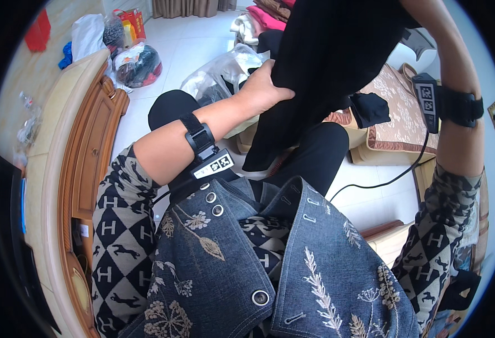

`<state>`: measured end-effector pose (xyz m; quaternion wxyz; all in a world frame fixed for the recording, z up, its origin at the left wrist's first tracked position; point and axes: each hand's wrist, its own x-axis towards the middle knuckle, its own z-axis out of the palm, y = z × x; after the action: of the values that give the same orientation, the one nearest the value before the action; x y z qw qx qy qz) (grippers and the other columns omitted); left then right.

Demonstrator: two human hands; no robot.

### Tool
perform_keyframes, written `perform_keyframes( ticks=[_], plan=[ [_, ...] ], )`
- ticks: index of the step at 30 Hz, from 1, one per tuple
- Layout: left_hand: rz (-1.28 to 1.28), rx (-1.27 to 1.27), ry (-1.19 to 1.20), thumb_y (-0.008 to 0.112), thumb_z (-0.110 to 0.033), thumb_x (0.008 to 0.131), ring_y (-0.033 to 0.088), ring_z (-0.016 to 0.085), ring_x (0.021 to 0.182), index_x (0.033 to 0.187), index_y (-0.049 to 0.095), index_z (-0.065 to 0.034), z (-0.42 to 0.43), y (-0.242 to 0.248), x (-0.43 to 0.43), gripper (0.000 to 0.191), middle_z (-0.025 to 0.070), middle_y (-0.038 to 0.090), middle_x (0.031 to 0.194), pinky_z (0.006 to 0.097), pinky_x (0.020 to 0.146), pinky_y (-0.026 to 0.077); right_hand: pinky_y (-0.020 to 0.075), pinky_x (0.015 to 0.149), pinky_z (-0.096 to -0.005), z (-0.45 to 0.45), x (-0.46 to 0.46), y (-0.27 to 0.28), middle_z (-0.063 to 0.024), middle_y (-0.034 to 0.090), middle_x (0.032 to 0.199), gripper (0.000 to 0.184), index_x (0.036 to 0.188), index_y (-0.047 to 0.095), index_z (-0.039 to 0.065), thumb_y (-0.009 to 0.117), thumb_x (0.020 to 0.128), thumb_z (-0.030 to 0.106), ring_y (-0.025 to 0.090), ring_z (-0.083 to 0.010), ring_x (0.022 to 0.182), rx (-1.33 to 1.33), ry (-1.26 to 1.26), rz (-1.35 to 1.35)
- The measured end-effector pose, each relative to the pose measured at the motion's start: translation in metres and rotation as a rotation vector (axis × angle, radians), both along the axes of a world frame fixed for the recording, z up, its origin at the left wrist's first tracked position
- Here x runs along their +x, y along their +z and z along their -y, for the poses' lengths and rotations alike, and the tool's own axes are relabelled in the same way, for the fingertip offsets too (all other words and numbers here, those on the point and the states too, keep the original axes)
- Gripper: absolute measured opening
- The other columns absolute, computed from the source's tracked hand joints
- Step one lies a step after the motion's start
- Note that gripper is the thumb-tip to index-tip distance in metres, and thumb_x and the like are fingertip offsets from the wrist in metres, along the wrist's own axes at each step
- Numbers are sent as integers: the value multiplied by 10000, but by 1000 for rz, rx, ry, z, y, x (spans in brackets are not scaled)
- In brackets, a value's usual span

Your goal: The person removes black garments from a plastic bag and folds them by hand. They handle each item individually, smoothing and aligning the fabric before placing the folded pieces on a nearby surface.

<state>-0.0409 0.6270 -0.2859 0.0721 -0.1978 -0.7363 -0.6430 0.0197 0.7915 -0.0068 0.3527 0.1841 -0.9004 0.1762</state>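
Note:
A large black cloth garment [331, 50] hangs in front of me, running from the top edge down to a narrow end near my knees. At its left edge is my left hand [268, 86], the thumb lying over the cloth and the other fingers partly hidden behind it. My right hand is out of view past the top edge; only its raised forearm [460, 84] shows, beside the upper part of the garment. Behind my left hand, a clear plastic bag [213, 69] with dark contents stands on the floor.
A wooden cabinet [91, 152] runs along the left. Filled plastic bags [139, 65] rest on the floor beyond it. Folded clothes [268, 19] are piled at the back. At right, a black folded cloth [369, 110] lies on a patterned sofa cushion [399, 114]. A cable [378, 186] hangs from my right wrist device.

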Motion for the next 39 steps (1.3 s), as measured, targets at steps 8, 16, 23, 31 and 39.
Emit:
perform_keyframes(
  ticks=[8, 16, 23, 31, 39],
  plan=[
    [178, -258, -268, 831, -176, 714, 637, 200, 1027, 1232, 581, 48, 41, 2, 10, 617, 135, 666, 1139, 301, 943, 476, 544, 696, -282, -25, -3, 9, -69, 691, 840, 277, 1012, 662, -42, 681, 900, 210, 653, -139, 726, -19, 138, -10],
    [272, -314, -359, 841, -97, 672, 653, 197, 986, 1147, 630, 68, 48, -21, 19, 545, 137, 702, 1056, 300, 930, 485, 536, 660, -255, -48, -13, 11, -21, 669, 800, 308, 986, 654, -17, 676, 921, 282, 631, -99, 700, -56, 298, -160],
    [128, -230, -232, 691, -57, 746, 625, 222, 1021, 1069, 630, 36, 38, -44, 30, 342, 162, 652, 1094, 325, 932, 474, 535, 659, -247, -53, -14, 14, -11, 665, 806, 309, 1007, 659, -13, 688, 913, 279, 627, -90, 718, -44, 387, -227],
    [-250, -17, -46, 758, -116, 750, 589, 241, 1082, 870, 655, -44, 43, -41, 34, 175, 136, 589, 1238, 340, 958, 457, 527, 642, -251, -51, -6, 15, -10, 665, 794, 266, 971, 657, -18, 678, 916, 241, 622, -85, 709, -68, 298, -167],
    [-164, -224, 43, 803, -268, 739, 533, 315, 1180, 995, 690, -57, 27, -36, 33, 351, 139, 534, 1320, 356, 978, 448, 528, 673, -257, -41, -9, 9, -20, 668, 790, 254, 990, 657, -27, 671, 917, 215, 621, -93, 720, -102, 336, -153]
  ],
)
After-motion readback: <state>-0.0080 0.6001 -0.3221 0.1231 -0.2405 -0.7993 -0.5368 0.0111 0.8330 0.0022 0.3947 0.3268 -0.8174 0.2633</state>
